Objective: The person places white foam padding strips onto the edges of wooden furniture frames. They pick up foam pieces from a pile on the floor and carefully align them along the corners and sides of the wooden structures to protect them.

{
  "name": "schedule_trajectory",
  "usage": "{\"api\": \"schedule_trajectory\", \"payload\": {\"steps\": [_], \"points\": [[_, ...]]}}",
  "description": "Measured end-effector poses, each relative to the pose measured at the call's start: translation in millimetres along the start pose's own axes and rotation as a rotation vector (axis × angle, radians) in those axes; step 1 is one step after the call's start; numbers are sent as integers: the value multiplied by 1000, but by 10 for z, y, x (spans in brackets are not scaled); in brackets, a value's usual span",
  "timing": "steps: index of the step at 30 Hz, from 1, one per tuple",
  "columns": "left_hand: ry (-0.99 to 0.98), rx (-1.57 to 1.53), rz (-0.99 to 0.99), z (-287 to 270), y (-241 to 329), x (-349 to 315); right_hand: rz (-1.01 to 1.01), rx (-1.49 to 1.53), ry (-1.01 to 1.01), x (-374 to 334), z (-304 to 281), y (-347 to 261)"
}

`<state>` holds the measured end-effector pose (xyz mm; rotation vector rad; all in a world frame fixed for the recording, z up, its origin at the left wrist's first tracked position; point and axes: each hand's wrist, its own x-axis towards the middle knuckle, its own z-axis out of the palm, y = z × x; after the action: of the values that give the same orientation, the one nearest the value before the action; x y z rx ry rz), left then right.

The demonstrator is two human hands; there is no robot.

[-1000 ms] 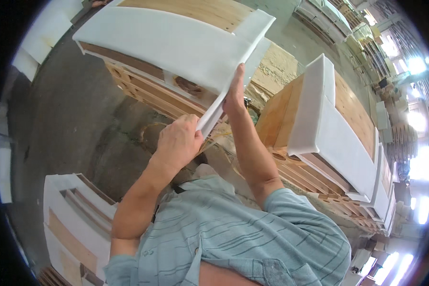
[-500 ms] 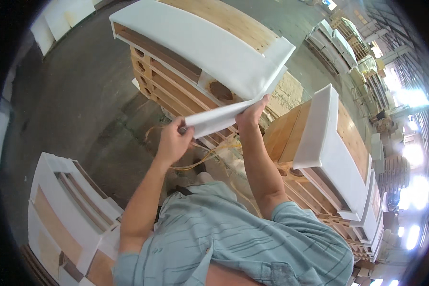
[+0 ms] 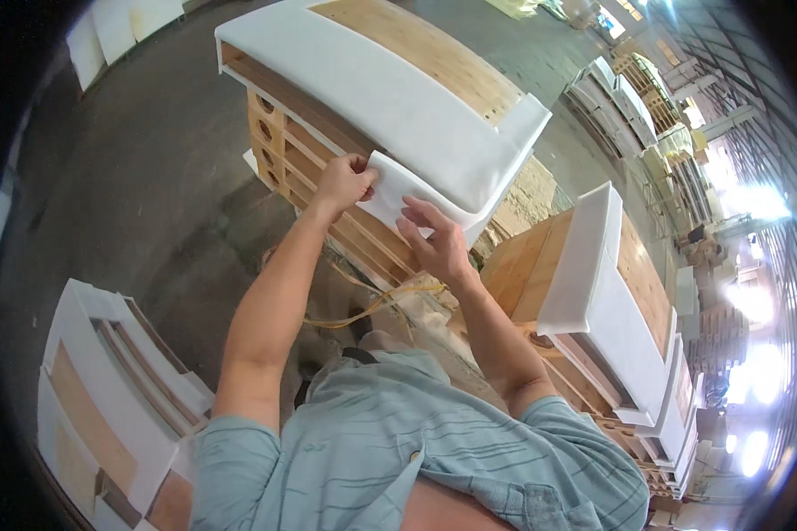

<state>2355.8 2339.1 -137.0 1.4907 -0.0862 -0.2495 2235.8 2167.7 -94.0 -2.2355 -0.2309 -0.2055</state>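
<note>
White foam padding (image 3: pixel 416 106) covers the top and front edge of a wooden furniture frame (image 3: pixel 279 146) in front of me. My left hand (image 3: pixel 347 184) pinches the loose end of a white foam strip (image 3: pixel 397 184) that wraps round the frame's near right corner. Just right of it, my right hand (image 3: pixel 436 239) has its fingers apart and bent, close against the strip's face, without gripping it. Whether its fingertips touch the foam I cannot tell. The round hole in the frame's front is hidden behind the strip.
On the right stand more padded wooden frames (image 3: pixel 584 265) in a row. Another padded frame (image 3: pixel 106 389) lies at the lower left. A yellow hose (image 3: pixel 363 314) hangs below my hands. Stacked frames (image 3: pixel 615 97) stand farther back on the grey floor (image 3: pixel 159 177).
My left hand has moved up and right with the strip's end, bringing it against the frame's front. My right hand has come off the corner, moved left and down, and opened.
</note>
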Motion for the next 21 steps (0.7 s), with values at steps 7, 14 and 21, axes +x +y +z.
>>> {"api": "schedule_trajectory", "payload": {"steps": [7,14,21], "points": [[80,2,-6,164,21,203,18,-34,118,236,38,327],[302,-103,73,338,52,186,135,20,131,243,42,75],[388,-1004,-93,812,-1141,-23,103,68,-102,78,-40,82]]}}
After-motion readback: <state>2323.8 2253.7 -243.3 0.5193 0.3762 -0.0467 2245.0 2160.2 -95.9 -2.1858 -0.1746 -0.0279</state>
